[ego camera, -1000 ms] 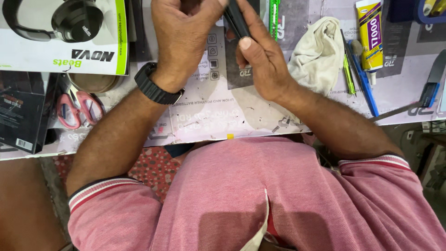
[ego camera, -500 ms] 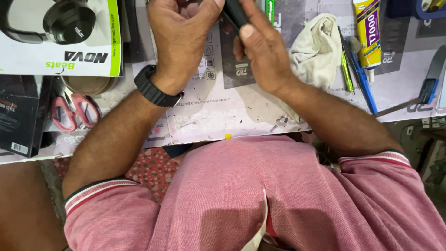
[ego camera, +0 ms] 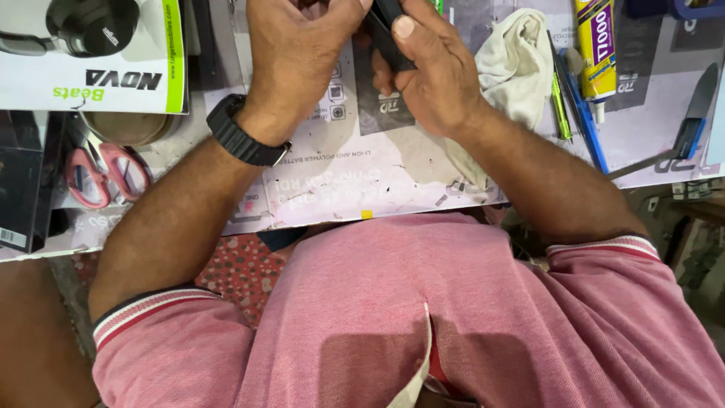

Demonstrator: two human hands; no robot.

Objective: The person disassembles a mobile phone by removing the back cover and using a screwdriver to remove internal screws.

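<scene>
A slim black flat device [ego camera: 387, 34] at twelve o'clock is gripped by the right hand [ego camera: 430, 72] and steadied by the left hand [ego camera: 298, 53]; even, gentle pressure is advised, over the counter [ego camera: 362, 181].

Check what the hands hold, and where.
Right hand grips a flat black device by its lower end, thumb on top. Left hand is closed beside it; contents hidden.

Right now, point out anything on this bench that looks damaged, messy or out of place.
The work mat under the hands is scuffed, stained and worn at its near edge. A crumpled white cloth lies beside the right hand. Both hands hold a dark flat device; no damage shows on it.
</scene>
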